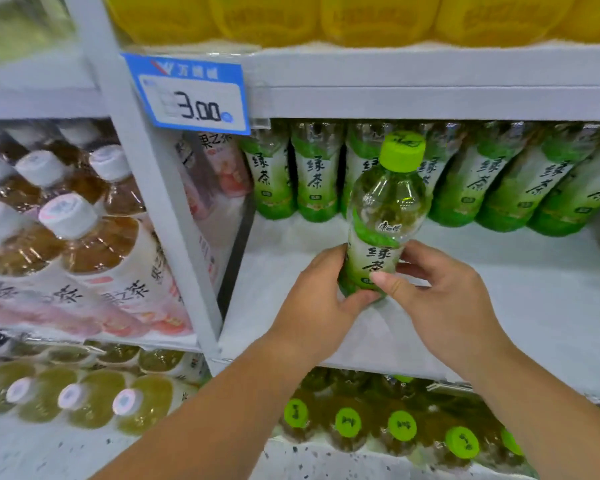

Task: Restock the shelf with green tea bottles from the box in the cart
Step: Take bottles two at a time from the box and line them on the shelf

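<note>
I hold one green tea bottle [381, 216] upright over the white middle shelf [499, 306]; it has a lime cap and a green-and-white label. My left hand [316, 292] wraps its lower body from the left. My right hand [440, 299] grips the same part from the right, thumb across the label. Behind it, a row of several matching green tea bottles [482, 181] stands along the back of the shelf. Whether the bottle's base touches the shelf is hidden by my fingers. The cart and box are out of view.
A blue price tag [191, 93] reading 3.00 hangs on the white upright post [160, 188]. Left of the post stand white-capped tea bottles [84, 244]. Green-capped bottles [402, 427] fill the shelf below, and yellow bottles [361, 15] the shelf above.
</note>
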A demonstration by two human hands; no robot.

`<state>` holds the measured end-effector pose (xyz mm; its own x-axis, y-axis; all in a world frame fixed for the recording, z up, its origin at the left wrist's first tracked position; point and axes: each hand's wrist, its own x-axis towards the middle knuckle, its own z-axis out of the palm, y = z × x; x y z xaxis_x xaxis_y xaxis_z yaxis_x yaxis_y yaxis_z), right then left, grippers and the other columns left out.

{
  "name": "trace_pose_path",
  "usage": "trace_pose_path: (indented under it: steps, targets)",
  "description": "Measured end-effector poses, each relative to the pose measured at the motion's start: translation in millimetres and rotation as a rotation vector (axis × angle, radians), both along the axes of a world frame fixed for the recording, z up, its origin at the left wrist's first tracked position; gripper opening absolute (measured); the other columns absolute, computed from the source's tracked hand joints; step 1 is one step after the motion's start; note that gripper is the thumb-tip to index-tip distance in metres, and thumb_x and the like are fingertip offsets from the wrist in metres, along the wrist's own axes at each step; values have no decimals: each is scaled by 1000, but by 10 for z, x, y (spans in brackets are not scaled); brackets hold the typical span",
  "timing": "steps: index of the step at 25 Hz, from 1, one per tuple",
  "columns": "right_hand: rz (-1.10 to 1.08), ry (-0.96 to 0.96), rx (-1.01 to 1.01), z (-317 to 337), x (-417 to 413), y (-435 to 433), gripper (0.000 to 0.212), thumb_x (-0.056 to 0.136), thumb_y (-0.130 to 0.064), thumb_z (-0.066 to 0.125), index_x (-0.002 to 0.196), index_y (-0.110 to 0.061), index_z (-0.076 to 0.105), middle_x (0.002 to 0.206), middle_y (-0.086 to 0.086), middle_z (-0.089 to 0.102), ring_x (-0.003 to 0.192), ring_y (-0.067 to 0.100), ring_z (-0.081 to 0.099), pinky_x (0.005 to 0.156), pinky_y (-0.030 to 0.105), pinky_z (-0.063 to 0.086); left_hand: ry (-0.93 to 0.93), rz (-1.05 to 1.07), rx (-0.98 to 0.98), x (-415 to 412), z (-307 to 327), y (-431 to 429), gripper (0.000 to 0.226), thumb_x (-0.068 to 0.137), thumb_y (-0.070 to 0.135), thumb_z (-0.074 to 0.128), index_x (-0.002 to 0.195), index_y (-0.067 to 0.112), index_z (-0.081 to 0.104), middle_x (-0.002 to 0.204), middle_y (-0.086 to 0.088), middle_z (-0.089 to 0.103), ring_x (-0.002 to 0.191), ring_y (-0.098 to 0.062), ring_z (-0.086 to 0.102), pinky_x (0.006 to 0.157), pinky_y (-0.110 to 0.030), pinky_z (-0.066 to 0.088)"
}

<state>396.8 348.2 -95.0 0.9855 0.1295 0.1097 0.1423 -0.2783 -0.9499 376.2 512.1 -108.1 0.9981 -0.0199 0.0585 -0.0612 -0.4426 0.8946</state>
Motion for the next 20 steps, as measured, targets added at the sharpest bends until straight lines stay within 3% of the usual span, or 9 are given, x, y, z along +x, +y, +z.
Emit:
trace_pose_path:
  steps: [4, 7, 9, 11, 15, 20]
  targets:
    - [49, -81, -73, -15, 98, 529, 30, 85, -20, 76, 112, -31, 74, 92, -30, 72, 95, -14, 63, 72, -1, 43, 30, 142, 150, -38, 37, 369, 47, 91, 23, 70, 135, 26, 53, 120, 3, 51, 113, -8, 51, 97, -21, 42]
    - [87, -104, -81, -34, 245, 862, 28, 86, -20, 76, 113, -24, 75, 96, -24, 71, 98, -13, 63, 80, 0, 44, 101, 263, 237, 19, 38, 510, 59, 97, 24, 60, 150, 24, 35, 130, -3, 46, 120, -18, 48, 99, -33, 41]
    - [99, -104, -67, -32, 344, 1025, 28, 86, -19, 76, 114, -21, 75, 101, -17, 73, 99, -10, 64, 84, 3, 45, 115, 338, 268, 63, 36, 562, 56, 98, 23, 58, 148, 18, 35, 132, -6, 46, 122, -24, 48, 98, -33, 40]
    - [112, -128, -77, -24, 431, 1145, 28, 86, -18, 75, 115, -18, 75, 104, -11, 75, 98, -7, 65, 85, 4, 45, 142, 404, 232, 115, 38, 604, 51, 98, 23, 58, 144, 16, 38, 131, -7, 45, 122, -25, 48, 93, -30, 37]
    - [105, -138, -111, -25, 527, 1273, 29, 87, -21, 76, 115, -13, 75, 105, -3, 75, 98, 6, 68, 90, 20, 52, 135, 467, 147, 187, -6, 682, 57, 93, 19, 64, 145, 21, 40, 134, -8, 49, 126, -27, 49, 107, -45, 41]
    - [98, -70, -62, -44, 554, 1315, 32, 87, -21, 75, 117, -10, 73, 106, 1, 75, 102, 11, 69, 94, 35, 54, 102, 546, 20, 259, 19, 702, 57, 84, 19, 75, 136, 22, 52, 126, -3, 62, 119, -23, 58, 102, -43, 48]
